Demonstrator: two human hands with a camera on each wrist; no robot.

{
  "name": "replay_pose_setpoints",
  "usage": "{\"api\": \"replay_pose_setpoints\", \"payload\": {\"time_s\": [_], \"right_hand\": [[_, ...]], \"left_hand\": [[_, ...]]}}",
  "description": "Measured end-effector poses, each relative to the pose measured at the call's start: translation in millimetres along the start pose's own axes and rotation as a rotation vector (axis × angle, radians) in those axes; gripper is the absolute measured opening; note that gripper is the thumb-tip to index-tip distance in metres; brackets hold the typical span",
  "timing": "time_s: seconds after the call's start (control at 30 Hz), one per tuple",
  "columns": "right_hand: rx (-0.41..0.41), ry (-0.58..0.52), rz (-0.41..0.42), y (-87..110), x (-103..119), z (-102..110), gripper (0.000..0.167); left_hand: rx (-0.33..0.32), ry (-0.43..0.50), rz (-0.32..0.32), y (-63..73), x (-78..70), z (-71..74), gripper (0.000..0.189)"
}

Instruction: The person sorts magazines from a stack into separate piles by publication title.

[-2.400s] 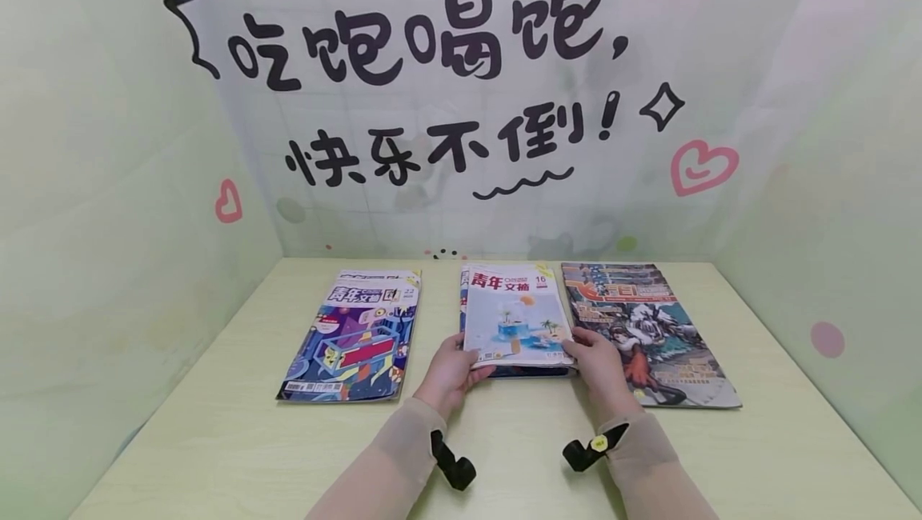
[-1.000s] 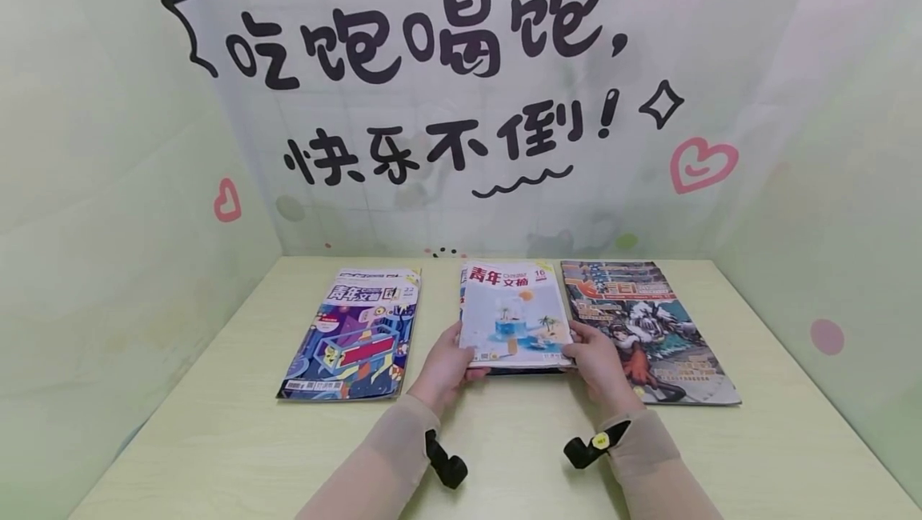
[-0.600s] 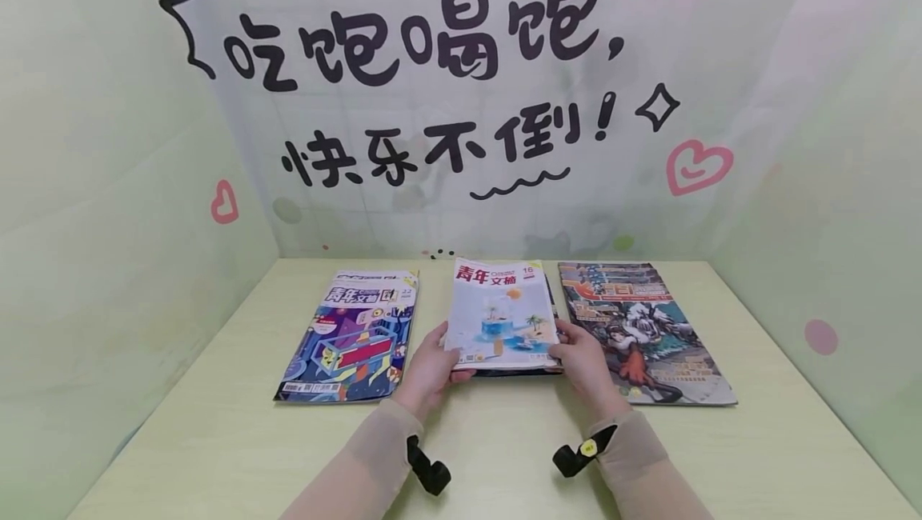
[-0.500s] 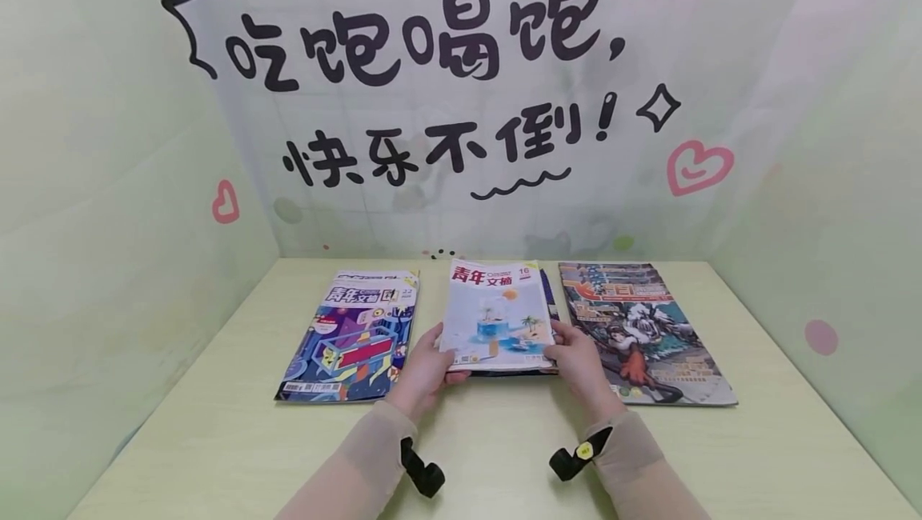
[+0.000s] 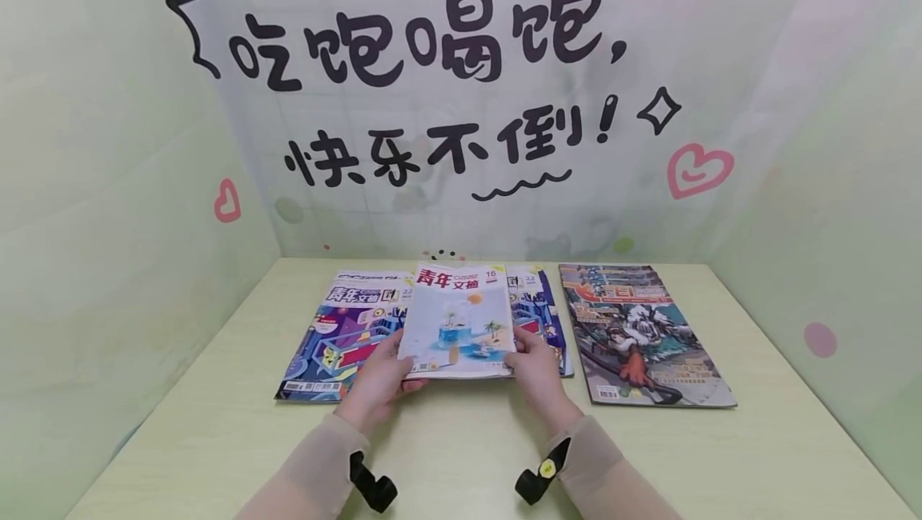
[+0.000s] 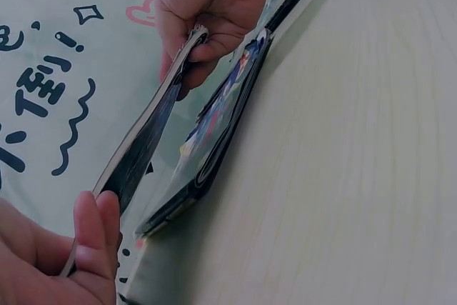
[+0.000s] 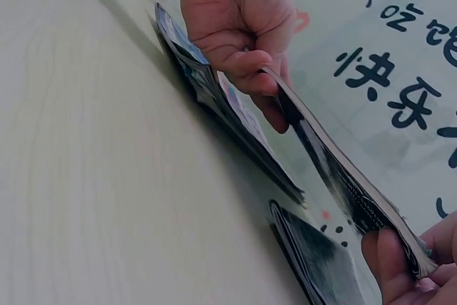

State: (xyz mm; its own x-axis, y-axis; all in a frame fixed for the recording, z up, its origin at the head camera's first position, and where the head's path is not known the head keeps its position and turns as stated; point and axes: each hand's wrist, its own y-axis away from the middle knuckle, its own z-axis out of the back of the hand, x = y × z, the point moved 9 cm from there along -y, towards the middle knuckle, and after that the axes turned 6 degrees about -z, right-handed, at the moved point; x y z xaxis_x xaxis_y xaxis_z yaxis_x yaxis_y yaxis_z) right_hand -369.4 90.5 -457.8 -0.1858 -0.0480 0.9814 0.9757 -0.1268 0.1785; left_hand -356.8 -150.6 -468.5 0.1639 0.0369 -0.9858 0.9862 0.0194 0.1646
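Observation:
My left hand (image 5: pixel 378 380) and right hand (image 5: pixel 540 376) pinch a white-covered magazine (image 5: pixel 461 320) by its lower left and right sides, thumbs on top and fingers beneath. Its cover shows a beach picture and the number 16. Both wrist views show the held magazine (image 6: pixel 146 130) raised off the table, with a gap under it. Behind its right side lies a purple-covered magazine (image 5: pixel 540 316), partly hidden. A pile of purple magazines (image 5: pixel 338 344) lies to the left, its right part covered by the held one and my left hand.
A stack of larger magazines (image 5: pixel 648 336) with a dark fantasy cover lies at the right of the pale wooden table (image 5: pixel 461 464). A printed fabric wall (image 5: pixel 403 216) with large black characters closes off the back, and similar walls stand at both sides.
Both hands have lifted the white-covered magazine off the purple one in the middle and carried it left. More of that purple magazine now shows, and the left pile is partly covered.

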Motion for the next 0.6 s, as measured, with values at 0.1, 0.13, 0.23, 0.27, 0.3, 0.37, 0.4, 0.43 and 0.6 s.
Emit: {"api": "replay_pose_setpoints", "payload": {"time_s": [0.1, 0.13, 0.23, 0.27, 0.3, 0.37, 0.4, 0.43, 0.6], "right_hand": [[0.021, -0.016, 0.000, 3.7, 1.3, -16.2, 0.058], [0.025, -0.019, 0.006, 5.1, 2.5, -21.2, 0.058], [0.036, -0.025, 0.004, 9.4, 5.8, -35.6, 0.058], [0.039, -0.027, 0.003, 10.5, 6.8, -40.0, 0.058], [0.042, -0.027, 0.006, 11.5, 7.8, -44.3, 0.058], [0.048, -0.022, 0.009, 13.5, 9.6, -52.4, 0.058], [0.051, -0.016, 0.009, 14.5, 10.0, -56.2, 0.058], [0.054, -0.007, 0.007, 15.4, 10.3, -60.0, 0.057], [0.084, 0.037, 0.009, 21.4, 12.6, -80.0, 0.057]], "left_hand": [[-0.013, -0.007, -0.009, 3.9, -1.8, 15.2, 0.060], [-0.013, -0.006, -0.013, 5.1, -2.5, 20.0, 0.060], [-0.010, -0.005, -0.033, 8.1, -5.7, 33.8, 0.060], [-0.009, -0.006, -0.038, 8.8, -6.6, 38.2, 0.060], [-0.007, -0.008, -0.043, 9.3, -7.3, 42.5, 0.060], [-0.010, -0.022, -0.041, 10.8, -7.7, 51.4, 0.060], [-0.010, -0.031, -0.038, 11.5, -7.7, 55.6, 0.060], [-0.013, -0.039, -0.034, 12.4, -7.3, 59.9, 0.060], [-0.026, -0.074, -0.006, 18.4, -4.5, 82.3, 0.062]]}}
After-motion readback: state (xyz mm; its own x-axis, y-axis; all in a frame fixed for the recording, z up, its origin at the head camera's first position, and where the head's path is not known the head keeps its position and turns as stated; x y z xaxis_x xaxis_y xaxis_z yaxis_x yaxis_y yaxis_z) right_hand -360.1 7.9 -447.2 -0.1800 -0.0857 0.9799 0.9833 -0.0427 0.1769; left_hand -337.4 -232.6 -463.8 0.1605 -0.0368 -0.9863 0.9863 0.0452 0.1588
